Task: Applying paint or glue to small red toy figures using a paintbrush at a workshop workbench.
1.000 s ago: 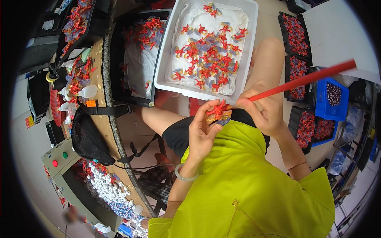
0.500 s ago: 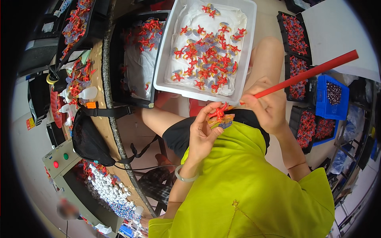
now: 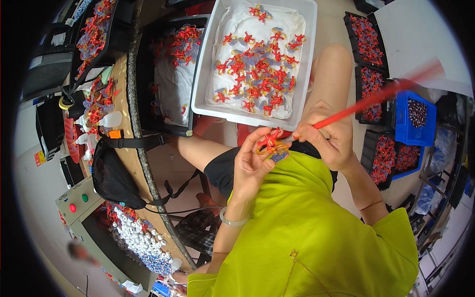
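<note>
In front of my lap, my left hand pinches a small toy figure between thumb and fingers. The figure is red on top, with a clear amber ring and a purple-blue translucent part below. My right hand grips a long red stick-shaped tool, which slants up to the right, its far end blurred. Its pale narrow tip points at the figure's right side; I cannot tell whether they touch. Just beyond my hands, a white tray lined with white sheeting holds many similar figures.
Left of the tray is a black bin with more figures. A wooden bench runs along the left, bearing white bottles, a black mesh bag and white parts. Black crates and a blue bin stand on the right.
My right hand has shifted slightly left and down, bringing the red tool's tip closer to the toy figure. My left hand still holds the figure, almost in place.
</note>
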Demonstrator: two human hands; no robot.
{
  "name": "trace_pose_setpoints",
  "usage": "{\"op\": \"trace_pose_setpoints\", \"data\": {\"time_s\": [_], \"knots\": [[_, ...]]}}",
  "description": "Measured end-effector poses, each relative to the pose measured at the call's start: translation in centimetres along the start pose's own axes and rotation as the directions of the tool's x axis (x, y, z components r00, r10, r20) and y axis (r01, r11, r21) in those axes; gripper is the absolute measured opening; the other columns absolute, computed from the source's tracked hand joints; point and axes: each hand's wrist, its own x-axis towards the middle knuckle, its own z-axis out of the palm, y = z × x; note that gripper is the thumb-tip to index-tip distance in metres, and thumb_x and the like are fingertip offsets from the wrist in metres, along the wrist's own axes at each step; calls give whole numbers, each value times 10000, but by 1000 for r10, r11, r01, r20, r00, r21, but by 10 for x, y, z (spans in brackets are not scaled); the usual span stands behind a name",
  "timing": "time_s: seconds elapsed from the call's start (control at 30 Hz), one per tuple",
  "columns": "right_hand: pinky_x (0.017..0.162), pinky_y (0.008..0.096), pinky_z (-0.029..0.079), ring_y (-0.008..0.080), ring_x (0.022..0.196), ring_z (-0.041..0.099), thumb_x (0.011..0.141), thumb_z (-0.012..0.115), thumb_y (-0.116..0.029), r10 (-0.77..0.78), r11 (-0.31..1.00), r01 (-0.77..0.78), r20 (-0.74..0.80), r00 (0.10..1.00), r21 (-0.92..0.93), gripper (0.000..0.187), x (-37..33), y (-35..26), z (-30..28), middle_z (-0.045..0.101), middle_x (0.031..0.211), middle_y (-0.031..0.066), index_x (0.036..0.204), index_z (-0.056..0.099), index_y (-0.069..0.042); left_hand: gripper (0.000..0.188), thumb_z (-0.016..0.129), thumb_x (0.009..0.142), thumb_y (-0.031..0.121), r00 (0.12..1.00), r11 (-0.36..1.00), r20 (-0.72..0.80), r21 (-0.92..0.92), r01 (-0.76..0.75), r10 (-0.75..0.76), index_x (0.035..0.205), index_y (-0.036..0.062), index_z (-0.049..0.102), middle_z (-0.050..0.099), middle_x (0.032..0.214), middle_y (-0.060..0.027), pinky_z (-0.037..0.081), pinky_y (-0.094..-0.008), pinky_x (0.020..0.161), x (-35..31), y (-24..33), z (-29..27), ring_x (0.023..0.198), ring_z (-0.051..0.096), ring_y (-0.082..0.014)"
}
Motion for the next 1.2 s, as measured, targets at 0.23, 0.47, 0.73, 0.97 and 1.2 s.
{"op": "trace_pose_setpoints", "data": {"time_s": [0.23, 0.47, 0.73, 0.97, 1.2], "knots": [[607, 309, 408, 199, 595, 550, 827, 621, -61, -2, 1000, 2, -5, 1000, -15, 98, 0, -1, 0, 634, 657, 51, 746, 653, -15, 594, 679, 805, 14, 998, 992, 4, 110, -57, 56, 1317, -33, 381, 411, 1383, -179, 398, -368, 1020, 0, -3, -3, 1247, 453, -255], [633, 306, 406, 197, 578, 554, 826, 619, -62, -29, 999, 29, 6, 1000, 33, 101, -2, 3, 0, 631, 657, 43, 740, 650, -20, 602, 678, 790, -13, 993, 962, 42, 247, -117, 110, 1321, -27, 393, 389, 1404, -184, 386, -361, 1034, 2, -1, -1, 1287, 400, -238], [634, 315, 393, 196, 564, 550, 809, 624, -37, -59, 991, 60, 14, 998, -121, 77, 3, 2, -3, 619, 657, 64, 736, 637, -12, 571, 637, 793, -69, 995, 957, 23, 274, -97, 94, 1309, -27, 398, 379, 1407, -174, 400, -352, 1036, 0, 3, 2, 1288, 400, -242], [660, 287, 435, 155, 621, 584, 875, 570, -57, 58, 998, -57, -80, 995, 16, 126, -1, 1, -1, 625, 714, 80, 794, 636, 15, 641, 691, 730, -87, 988, 899, 1, 415, -141, 154, 1302, -7, 413, 489, 1316, -142, 439, -333, 980, 2, 5, 4, 1204, 484, -197], [632, 267, 492, 147, 668, 614, 920, 553, -96, 266, 900, -194, -138, 954, 389, 165, -20, -1, 4, 662, 795, 96, 852, 626, 36, 745, 766, 664, -45, 946, 680, -66, 711, -178, 317, 1320, 28, 419, 596, 1163, -114, 493, -301, 850, 5, 5, 3, 980, 596, -153]]}}
